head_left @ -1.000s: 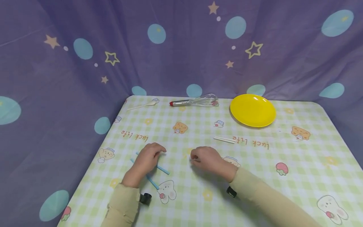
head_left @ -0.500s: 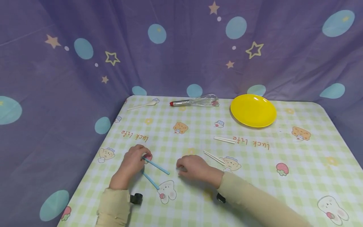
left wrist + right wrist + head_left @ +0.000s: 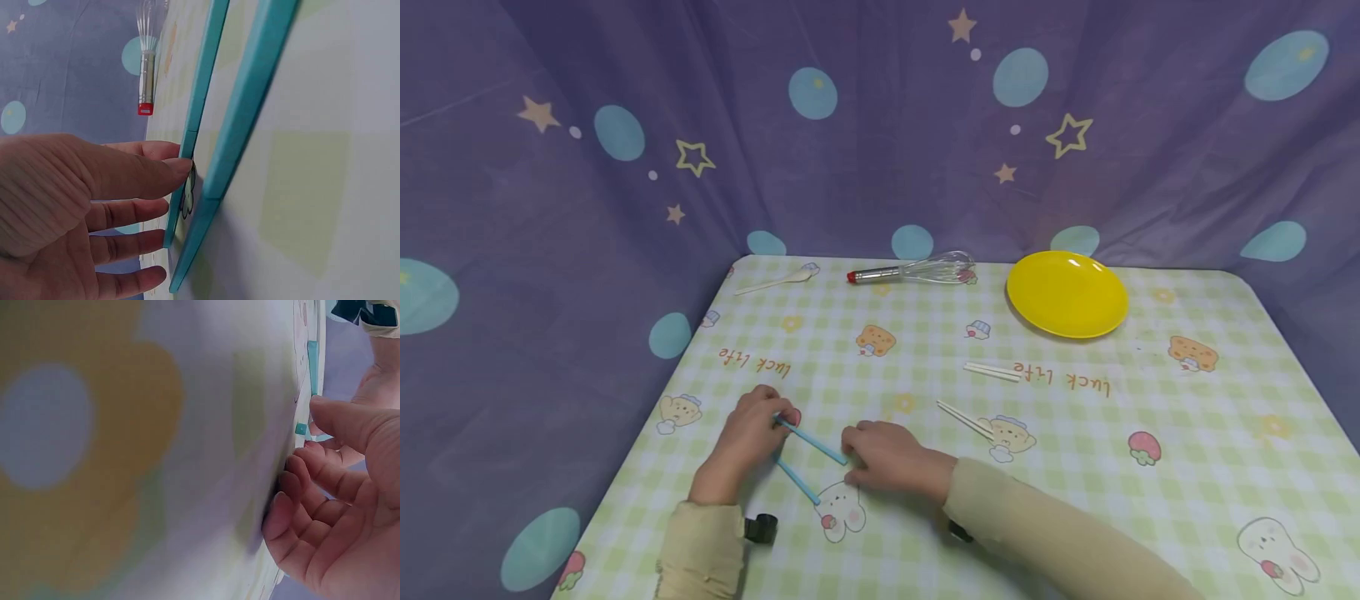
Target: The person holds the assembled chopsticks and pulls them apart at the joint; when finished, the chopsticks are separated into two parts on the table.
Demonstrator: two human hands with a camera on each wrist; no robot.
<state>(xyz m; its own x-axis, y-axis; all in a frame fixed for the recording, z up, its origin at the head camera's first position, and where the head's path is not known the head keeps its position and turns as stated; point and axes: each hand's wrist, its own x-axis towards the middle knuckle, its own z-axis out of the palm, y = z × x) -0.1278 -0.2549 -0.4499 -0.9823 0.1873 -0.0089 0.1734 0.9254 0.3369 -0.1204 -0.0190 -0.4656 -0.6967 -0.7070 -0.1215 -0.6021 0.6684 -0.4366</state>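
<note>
Two light blue chopsticks lie slanted on the table at the left front, apart from each other. My left hand (image 3: 752, 429) is at the left end of the farther blue chopstick (image 3: 814, 442). In the left wrist view its thumb and index finger pinch that chopstick (image 3: 203, 94), while the other fingers stay spread. The nearer blue chopstick (image 3: 797, 479) has its left end hidden by this hand. My right hand (image 3: 883, 454) is by the right end of the farther chopstick, thumb apart from its bent fingers. Its right wrist view shows the chopstick's end (image 3: 300, 429) beyond the thumb-index gap.
Two pairs of thin white sticks lie right of my right hand, one pair (image 3: 966, 419) nearer and one pair (image 3: 992, 372) farther. Along the back edge are a pale spoon (image 3: 775, 282), a whisk (image 3: 917, 270) and a yellow plate (image 3: 1067, 296). A purple curtain (image 3: 865, 167) hangs behind.
My left hand has drawn back left to the blue chopsticks' left ends and pinches the farther one. My right hand has moved left towards its other end, uncovering the nearer white pair.
</note>
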